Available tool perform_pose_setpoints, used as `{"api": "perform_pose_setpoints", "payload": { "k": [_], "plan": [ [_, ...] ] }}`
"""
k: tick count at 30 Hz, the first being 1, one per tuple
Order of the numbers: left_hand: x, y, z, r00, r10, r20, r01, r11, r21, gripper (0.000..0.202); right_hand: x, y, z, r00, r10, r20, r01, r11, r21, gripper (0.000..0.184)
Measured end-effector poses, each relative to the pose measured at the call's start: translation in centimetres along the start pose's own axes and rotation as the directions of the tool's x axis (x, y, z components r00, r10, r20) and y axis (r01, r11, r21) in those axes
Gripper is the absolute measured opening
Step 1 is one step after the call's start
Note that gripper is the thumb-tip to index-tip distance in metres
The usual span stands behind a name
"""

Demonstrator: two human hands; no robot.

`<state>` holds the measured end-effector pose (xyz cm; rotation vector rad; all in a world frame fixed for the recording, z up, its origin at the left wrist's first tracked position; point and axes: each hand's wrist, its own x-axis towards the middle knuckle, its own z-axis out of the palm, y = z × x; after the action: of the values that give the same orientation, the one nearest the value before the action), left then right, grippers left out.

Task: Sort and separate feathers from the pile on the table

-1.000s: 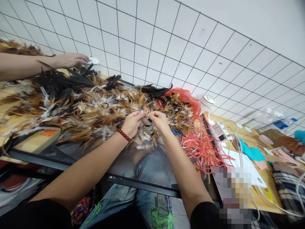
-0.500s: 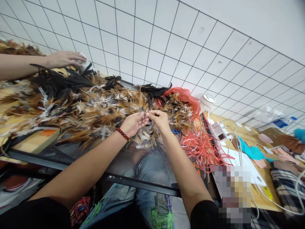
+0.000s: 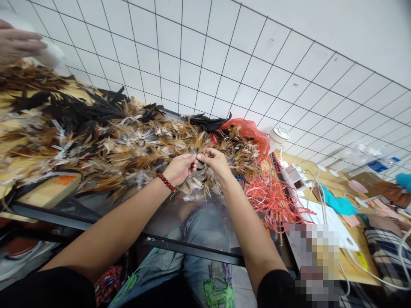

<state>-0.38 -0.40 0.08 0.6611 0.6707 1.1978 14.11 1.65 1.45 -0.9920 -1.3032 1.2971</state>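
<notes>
Over a wide heap of brown, tan and white feathers (image 3: 150, 145), my left hand (image 3: 181, 167) and my right hand (image 3: 215, 161) meet fingertip to fingertip. A red bead bracelet (image 3: 166, 182) circles the left wrist. Both hands are closed in a pinch, thumb against fingers. Whatever sits between the fingertips is too small to make out. Long black feathers (image 3: 93, 107) lie along the back left of the heap. Just right of my right hand, more feathers spill from a red plastic bag (image 3: 250, 132).
Tangled red plastic string (image 3: 269, 199) lies right of the feathers. Beyond it are a white power adapter (image 3: 297, 176), cables and a white flat device (image 3: 332, 222). A black wire grid (image 3: 205, 55) stands behind. Another person's hand (image 3: 19, 45) holds something white at upper left.
The other person's hand has moved left and up with a white thing, away from the black feathers. My fingers have shifted slightly, the right ones curling in more; both hands stay together.
</notes>
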Motion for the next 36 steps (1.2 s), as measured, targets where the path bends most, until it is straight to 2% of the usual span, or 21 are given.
{"api": "perform_pose_setpoints", "payload": {
  "k": [2, 4, 6, 8, 11, 15, 18, 25, 27, 30, 33, 36],
  "plan": [
    [-0.1, 0.3, 0.0, 0.994, -0.099, 0.050, 0.100, 0.995, -0.007, 0.010, -0.3, -0.1, -0.4, 0.980, 0.117, 0.163, -0.129, 0.989, 0.067, 0.041],
    [-0.3, 0.6, 0.0, 0.967, -0.226, 0.121, 0.230, 0.973, -0.018, 0.009, -0.6, -0.2, -0.8, 0.929, 0.184, 0.321, -0.230, 0.967, 0.110, 0.043],
    [-0.5, 0.8, -0.1, 0.930, -0.320, 0.182, 0.330, 0.944, -0.026, 0.011, -0.8, -0.3, -1.2, 0.896, 0.191, 0.400, -0.267, 0.953, 0.143, 0.044],
    [-0.6, 0.9, -0.1, 0.904, -0.367, 0.220, 0.377, 0.926, -0.004, 0.010, -0.9, -0.4, -1.4, 0.893, 0.190, 0.408, -0.276, 0.947, 0.163, 0.042],
    [-0.6, 0.8, -0.2, 0.894, -0.373, 0.247, 0.366, 0.928, 0.075, 0.003, -0.7, -0.6, -1.5, 0.925, 0.206, 0.320, -0.265, 0.952, 0.153, 0.038],
    [-0.6, 0.8, 0.0, 0.924, -0.308, 0.227, 0.282, 0.949, 0.137, 0.007, -0.2, -0.5, -1.2, 0.973, 0.163, 0.162, -0.177, 0.981, 0.075, 0.034],
    [-0.7, 0.8, 0.3, 0.940, -0.291, 0.176, 0.255, 0.946, 0.202, 0.009, -0.2, -0.5, -0.8, 0.991, 0.105, 0.080, -0.107, 0.994, 0.027, 0.033],
    [-0.5, 0.4, 0.3, 0.995, -0.077, 0.063, 0.047, 0.925, 0.376, 0.021, -0.6, -1.4, -0.3, 0.996, 0.038, 0.084, -0.035, 0.999, -0.036, 0.029],
    [-0.5, 0.3, 0.3, 0.998, -0.007, 0.062, -0.015, 0.934, 0.356, 0.024, -0.6, -1.6, -0.1, 0.999, 0.035, 0.014, -0.035, 0.999, -0.003, 0.027],
    [-0.6, -0.3, 0.8, 0.989, 0.103, 0.106, -0.124, 0.970, 0.208, 0.027, -0.4, -1.3, 0.7, 0.985, 0.080, -0.154, -0.046, 0.976, 0.214, 0.024],
    [-0.8, -1.1, 1.6, 0.986, 0.149, 0.080, -0.154, 0.986, 0.057, 0.036, -0.4, -0.8, 1.9, 0.972, 0.108, -0.210, -0.021, 0.925, 0.378, 0.023],
    [-0.9, -1.7, 2.0, 0.976, 0.217, 0.019, -0.217, 0.976, -0.005, 0.030, -0.6, -0.3, 3.1, 0.963, 0.044, -0.266, 0.067, 0.916, 0.395, 0.025]
  ]
}}
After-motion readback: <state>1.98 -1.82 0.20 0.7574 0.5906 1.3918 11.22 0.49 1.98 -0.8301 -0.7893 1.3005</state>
